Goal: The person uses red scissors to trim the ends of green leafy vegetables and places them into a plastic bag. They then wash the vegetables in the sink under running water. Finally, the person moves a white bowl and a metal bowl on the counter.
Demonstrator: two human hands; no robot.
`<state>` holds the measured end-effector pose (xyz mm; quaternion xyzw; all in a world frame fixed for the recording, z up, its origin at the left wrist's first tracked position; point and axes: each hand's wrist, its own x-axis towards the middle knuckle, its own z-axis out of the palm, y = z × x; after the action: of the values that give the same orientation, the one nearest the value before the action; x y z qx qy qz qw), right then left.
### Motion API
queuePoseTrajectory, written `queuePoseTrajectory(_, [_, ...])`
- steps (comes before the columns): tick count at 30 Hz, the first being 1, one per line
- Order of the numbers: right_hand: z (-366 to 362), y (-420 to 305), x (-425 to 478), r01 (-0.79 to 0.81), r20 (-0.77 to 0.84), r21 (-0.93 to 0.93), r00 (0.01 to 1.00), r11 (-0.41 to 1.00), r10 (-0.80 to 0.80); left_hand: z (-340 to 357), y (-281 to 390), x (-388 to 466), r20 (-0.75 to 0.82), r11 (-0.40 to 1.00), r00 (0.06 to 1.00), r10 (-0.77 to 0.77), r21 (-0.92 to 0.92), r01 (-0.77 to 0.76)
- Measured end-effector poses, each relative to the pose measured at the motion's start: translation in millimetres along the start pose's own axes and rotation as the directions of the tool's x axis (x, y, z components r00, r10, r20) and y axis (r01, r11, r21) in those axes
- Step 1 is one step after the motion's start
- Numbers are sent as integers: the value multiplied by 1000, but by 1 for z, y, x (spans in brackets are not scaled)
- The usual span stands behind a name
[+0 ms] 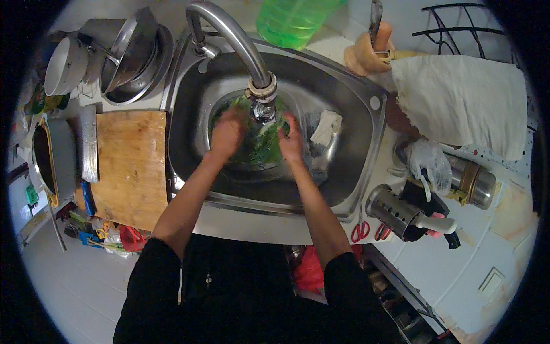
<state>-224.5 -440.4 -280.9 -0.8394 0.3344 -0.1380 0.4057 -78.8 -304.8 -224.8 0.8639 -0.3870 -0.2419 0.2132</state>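
Observation:
Chopped or loose leafy greens [268, 144] lie in a round basin [247, 176] inside a stainless steel sink [275, 200]. My left hand [227, 132] is over the left side of the basin, at the greens; its fingers are motion-blurred, so any hold is unclear. On the basin's right side is my right hand [292, 141], thumb and fingers apart, close against the greens. Above and between both hands hangs the spout of a curved metal faucet [263, 109]. Its head hides part of the greens.
A folded white cloth [326, 127] lies in the sink, right of the basin. Left stand a wooden cutting board [131, 165], a cleaver [89, 146] and metal bowls [133, 64]. At right are red-handled scissors [360, 231] and a perforated utensil holder [393, 210]. Behind stands a green bottle [292, 21].

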Motion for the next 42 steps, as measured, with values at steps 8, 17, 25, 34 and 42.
queuePoseTrajectory(8, [75,-2,32,-439,132,269,899,857,418,87,-26,49,-132,876,975,-180,-473,98])
queuePoseTrajectory(17, [11,-15,-6,-236,-104,-139,969,962,223,50,-39,19,-241,969,958,-157,-224,103])
queuePoseTrajectory(25, [34,8,-1,-60,243,-417,954,907,175,69,-58,34,357,935,933,-31,340,-99])
queuePoseTrajectory(34, [9,-37,5,-296,194,-318,909,901,368,22,-22,47,267,955,917,-296,68,288])
queuePoseTrajectory(42, [67,5,38,-215,-267,126,933,969,242,101,-75,73,-82,924,995,54,-373,-81])
